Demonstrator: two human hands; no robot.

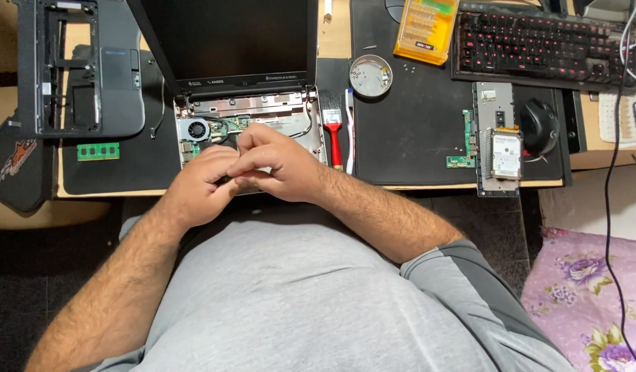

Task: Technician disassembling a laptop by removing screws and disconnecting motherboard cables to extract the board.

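Note:
A small opened laptop [252, 114] lies at the desk's near edge, its keyboard cover off and its fan [194, 129] and green board exposed. Both my hands rest over its lower half. My left hand [199, 184] and my right hand [273, 164] are curled together, fingers touching, over the middle of the board. What they pinch between them is hidden by the fingers. The screen [228, 38] stands tilted back behind them.
A removed palm-rest cover [84, 69] and a green memory stick [98, 151] lie left. A red-handled brush [333, 131], round metal dish [370, 74], yellow bit case [425, 29], hard drive [505, 153], mouse [540, 125] and keyboard [538, 45] sit right.

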